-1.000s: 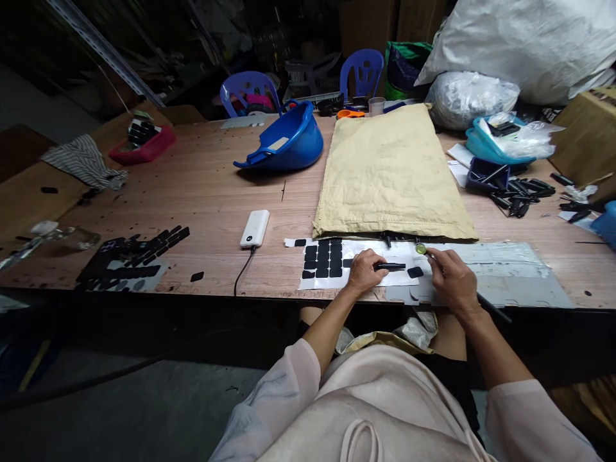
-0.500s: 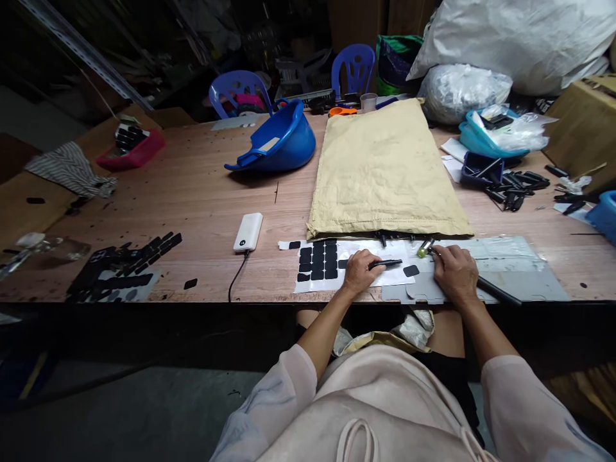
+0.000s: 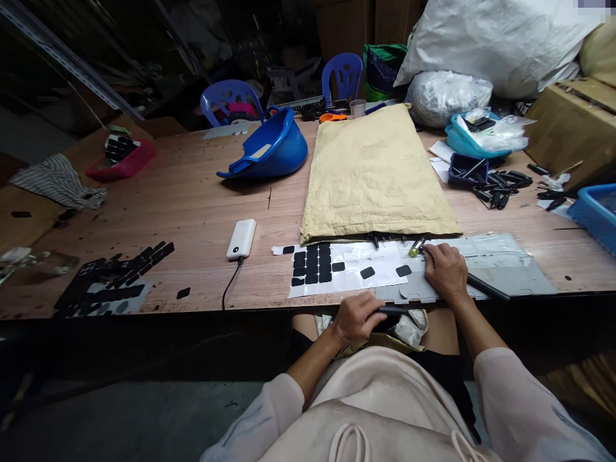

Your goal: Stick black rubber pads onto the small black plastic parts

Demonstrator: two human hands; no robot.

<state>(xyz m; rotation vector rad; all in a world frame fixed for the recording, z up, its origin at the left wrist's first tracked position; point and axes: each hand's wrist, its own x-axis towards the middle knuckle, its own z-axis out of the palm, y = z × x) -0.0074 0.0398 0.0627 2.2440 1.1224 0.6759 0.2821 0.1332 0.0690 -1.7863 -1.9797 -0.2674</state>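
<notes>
My left hand (image 3: 355, 318) is below the table's front edge, over my lap, closed on a thin black stick-like part (image 3: 392, 310). My right hand (image 3: 445, 272) rests on a grey sheet (image 3: 500, 273) at the table edge, fingers curled round a dark tool with a yellow-green tip (image 3: 415, 249); its black handle (image 3: 488, 288) sticks out to the right. Between the hands lies a white backing sheet (image 3: 351, 269) with a block of black pads (image 3: 312, 264) and two loose black pads (image 3: 367, 273).
A tan sack (image 3: 380, 170) lies flat behind the sheet. A white power bank (image 3: 241, 239) with a cable sits to the left, a blue basin (image 3: 269, 147) behind it. Black parts (image 3: 115, 276) lie at left, more black sticks (image 3: 500, 186) and a blue bin (image 3: 594, 212) at right.
My left hand has pulled back off the white sheet with the black stick, down to my lap. The right hand has stayed on the grey sheet. The camera has shifted slightly.
</notes>
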